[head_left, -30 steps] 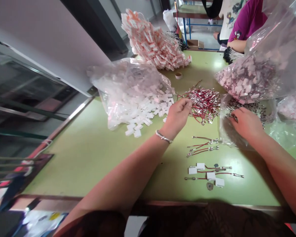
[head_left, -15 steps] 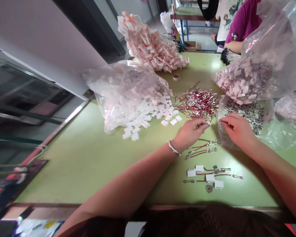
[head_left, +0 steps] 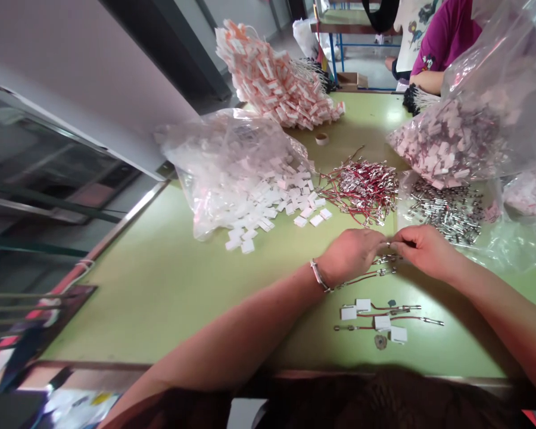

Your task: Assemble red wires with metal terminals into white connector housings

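My left hand (head_left: 351,254) and my right hand (head_left: 422,248) meet fingertip to fingertip above the green table (head_left: 161,280). Between them they pinch a small metal part on a red wire; it is too small to make out more. Just below the hands lie a few red wires with metal ends (head_left: 370,274). Nearer to me lie wires fitted with white blocks (head_left: 375,316). Behind the hands is a heap of red wires with metal terminals (head_left: 361,187). At its right, an open clear bag holds small metal parts (head_left: 449,208).
A clear bag spilling white blocks (head_left: 250,173) lies at the left. A pile of orange-and-white pieces (head_left: 277,83) sits farther back, with a small tape roll (head_left: 322,139) near it. Full bags (head_left: 469,131) stand at the right. Another person in a magenta top (head_left: 442,36) sits at the far end.
My left hand left the heap of red wires and my right hand came out of the bag of metal parts. Both moved toward me and met above the loose wires.
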The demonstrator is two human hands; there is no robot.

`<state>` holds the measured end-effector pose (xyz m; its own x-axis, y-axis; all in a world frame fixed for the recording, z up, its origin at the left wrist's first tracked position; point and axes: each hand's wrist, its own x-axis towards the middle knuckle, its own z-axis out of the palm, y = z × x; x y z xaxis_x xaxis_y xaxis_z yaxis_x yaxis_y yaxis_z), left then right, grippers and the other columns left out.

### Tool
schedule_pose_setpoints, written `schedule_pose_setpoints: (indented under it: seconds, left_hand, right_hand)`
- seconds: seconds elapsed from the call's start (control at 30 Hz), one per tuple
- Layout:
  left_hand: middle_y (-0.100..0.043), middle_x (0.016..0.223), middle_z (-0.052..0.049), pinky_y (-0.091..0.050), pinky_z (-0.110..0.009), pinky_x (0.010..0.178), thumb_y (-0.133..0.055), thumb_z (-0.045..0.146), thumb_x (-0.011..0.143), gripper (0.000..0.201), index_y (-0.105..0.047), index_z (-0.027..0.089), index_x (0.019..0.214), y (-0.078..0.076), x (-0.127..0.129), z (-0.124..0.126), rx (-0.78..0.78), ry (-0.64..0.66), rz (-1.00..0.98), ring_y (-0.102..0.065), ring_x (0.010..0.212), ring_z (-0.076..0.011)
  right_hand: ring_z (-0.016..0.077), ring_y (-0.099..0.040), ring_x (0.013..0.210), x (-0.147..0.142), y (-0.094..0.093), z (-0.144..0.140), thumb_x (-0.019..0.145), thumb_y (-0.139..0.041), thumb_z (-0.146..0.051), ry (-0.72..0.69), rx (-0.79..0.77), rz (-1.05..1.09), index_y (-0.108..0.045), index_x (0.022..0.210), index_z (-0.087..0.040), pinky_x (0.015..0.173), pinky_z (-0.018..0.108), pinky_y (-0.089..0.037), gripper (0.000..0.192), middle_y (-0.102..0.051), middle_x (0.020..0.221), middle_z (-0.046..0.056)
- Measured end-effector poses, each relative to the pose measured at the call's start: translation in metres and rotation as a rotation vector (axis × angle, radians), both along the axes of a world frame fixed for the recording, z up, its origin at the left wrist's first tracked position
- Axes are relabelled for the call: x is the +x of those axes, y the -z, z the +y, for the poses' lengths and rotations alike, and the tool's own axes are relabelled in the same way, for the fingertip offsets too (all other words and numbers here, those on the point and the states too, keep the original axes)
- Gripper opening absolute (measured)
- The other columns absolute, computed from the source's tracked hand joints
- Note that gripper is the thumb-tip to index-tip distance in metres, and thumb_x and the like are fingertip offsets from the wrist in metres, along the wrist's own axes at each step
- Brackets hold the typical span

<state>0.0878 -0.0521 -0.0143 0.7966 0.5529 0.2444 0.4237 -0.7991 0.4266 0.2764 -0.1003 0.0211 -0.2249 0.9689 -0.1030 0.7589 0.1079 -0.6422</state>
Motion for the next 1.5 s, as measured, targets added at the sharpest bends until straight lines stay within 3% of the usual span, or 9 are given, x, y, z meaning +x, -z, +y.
schedule_pose_setpoints:
  seconds: [0.13, 0.23, 0.33, 0.57, 0.83, 1.03, 1.27, 1.37, 1.5]
  left_hand:
    - [-0.068, 0.078, -0.004, -0.045, -0.027, 0.068, -0.044, 0.028, 0.092, 0.025, -0.065, 0.017, 0.085, -0.009, 0.0, 0.01, -0.041, 0.023, 0.031, -0.06, 0.072, -0.0154]
    - [-0.069, 0.082, -0.004, -0.045, -0.028, 0.071, -0.047, 0.036, 0.091, 0.026, -0.067, 0.019, 0.094, -0.016, -0.003, 0.027, -0.118, -0.204, -0.128, -0.06, 0.076, -0.0159]
    - [-0.067, 0.077, -0.004, -0.043, -0.029, 0.066, -0.043, 0.035, 0.093, 0.03, -0.067, 0.018, 0.088, -0.013, -0.003, 0.041, -0.127, -0.412, -0.086, -0.058, 0.069, -0.0166]
    - [-0.06, 0.07, -0.007, -0.042, -0.033, 0.063, -0.059, 0.045, 0.084, 0.031, -0.058, 0.017, 0.07, 0.001, 0.007, 0.047, -0.004, -0.51, 0.067, -0.055, 0.068, -0.0205]
    - [-0.063, 0.079, -0.006, -0.044, -0.033, 0.068, -0.054, 0.022, 0.084, 0.018, -0.07, 0.018, 0.08, -0.004, 0.004, 0.045, -0.071, -0.425, 0.103, -0.056, 0.075, -0.0198]
    - [-0.057, 0.081, -0.007, -0.046, -0.034, 0.072, -0.055, 0.023, 0.086, 0.02, -0.071, 0.018, 0.077, -0.007, 0.007, 0.045, 0.004, -0.338, 0.131, -0.054, 0.084, -0.0221]
    - [-0.062, 0.104, -0.008, -0.047, -0.037, 0.089, -0.056, 0.013, 0.084, 0.012, -0.065, 0.016, 0.077, 0.001, 0.008, 0.045, 0.147, -0.231, -0.38, -0.056, 0.099, -0.0198]
    - [-0.067, 0.096, -0.006, -0.05, -0.032, 0.083, -0.055, 0.01, 0.082, 0.011, -0.064, 0.017, 0.082, -0.001, 0.009, 0.043, -0.014, -0.246, -0.549, -0.061, 0.09, -0.0156]
    - [-0.068, 0.081, -0.003, -0.05, -0.026, 0.069, -0.055, 0.011, 0.08, 0.011, -0.062, 0.016, 0.086, -0.009, 0.011, 0.042, -0.445, -0.416, -0.646, -0.062, 0.072, -0.0119]
  right_hand:
    - [0.0118, -0.053, 0.057, 0.003, 0.007, 0.001, 0.085, -0.054, -0.03, 0.044, -0.035, 0.01, -0.069, 0.072, -0.019, 0.056, 0.025, -0.041, 0.022, -0.065, 0.064, 0.001]
    - [0.0134, -0.056, 0.063, 0.004, 0.007, 0.0, 0.088, -0.051, -0.029, -0.037, 0.152, -0.109, -0.072, 0.079, -0.022, 0.063, 0.028, -0.042, 0.023, -0.066, 0.073, 0.003]
    - [0.0144, -0.056, 0.066, 0.002, 0.003, -0.002, 0.092, -0.048, -0.034, -0.176, 0.21, -0.191, -0.072, 0.081, -0.023, 0.065, 0.028, -0.042, 0.028, -0.066, 0.075, 0.004]
    - [0.0146, -0.048, 0.057, 0.024, -0.007, 0.01, 0.093, -0.04, -0.038, 0.096, 0.364, -0.316, -0.06, 0.062, -0.021, 0.056, 0.029, -0.033, 0.04, -0.058, 0.063, 0.003]
    - [0.0181, -0.054, 0.066, 0.055, -0.006, 0.025, 0.087, -0.044, -0.034, 0.263, 0.214, -0.605, -0.067, 0.075, -0.02, 0.054, 0.029, -0.029, 0.029, -0.068, 0.081, 0.006]
    - [0.0205, -0.058, 0.076, 0.055, 0.0, 0.024, 0.087, -0.048, -0.037, 0.196, 0.162, -0.745, -0.067, 0.087, -0.021, 0.055, 0.03, -0.031, 0.025, -0.066, 0.091, 0.007]
    - [0.0222, -0.06, 0.083, 0.03, 0.009, 0.018, 0.093, -0.038, -0.027, 0.145, 0.183, -0.897, -0.064, 0.095, -0.016, 0.058, 0.03, -0.034, 0.028, -0.063, 0.091, 0.012]
    - [0.0226, -0.061, 0.082, 0.03, 0.005, 0.016, 0.093, -0.04, -0.03, 0.177, 0.17, -0.891, -0.063, 0.097, -0.015, 0.058, 0.03, -0.035, 0.028, -0.062, 0.093, 0.012]
    - [0.0228, -0.061, 0.078, 0.044, -0.001, 0.014, 0.092, -0.043, -0.039, 0.115, 0.126, -0.844, -0.062, 0.108, -0.018, 0.057, 0.031, -0.035, 0.032, -0.062, 0.097, 0.01]
